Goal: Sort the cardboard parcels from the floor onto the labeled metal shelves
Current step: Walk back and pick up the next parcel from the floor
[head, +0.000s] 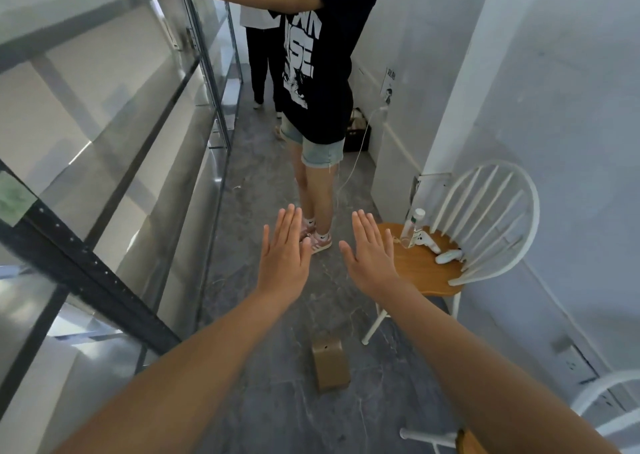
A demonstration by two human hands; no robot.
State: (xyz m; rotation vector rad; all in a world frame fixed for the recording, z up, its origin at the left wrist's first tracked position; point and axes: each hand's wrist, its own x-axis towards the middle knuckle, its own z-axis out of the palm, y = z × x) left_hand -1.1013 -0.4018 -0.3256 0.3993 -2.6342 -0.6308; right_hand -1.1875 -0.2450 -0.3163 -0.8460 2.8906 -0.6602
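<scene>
You are looking down a narrow aisle with both bare arms stretched out in front of you. Your left hand and right hand are held flat, palms down, side by side with a gap between them. The fingers of each hand are straight and held close together, thumbs out to the side, and they grip nothing.

Below your arms, on the grey marbled floor, one small cardboard parcel lies on its own, untouched and well apart from both hands.

Along your left side run the metal shelves, with dark perforated uprights and pale shiny shelf boards; a greenish label is stuck on the nearest upright, too blurred to read.

Straight ahead a person in a black printed T-shirt and denim shorts stands in the aisle, one arm reaching to the shelves. Another person stands behind them.

On your right, against the white wall, is a white spindle-back chair with a wooden seat carrying a clear bottle and small white objects. Part of a second chair shows at the lower right.
</scene>
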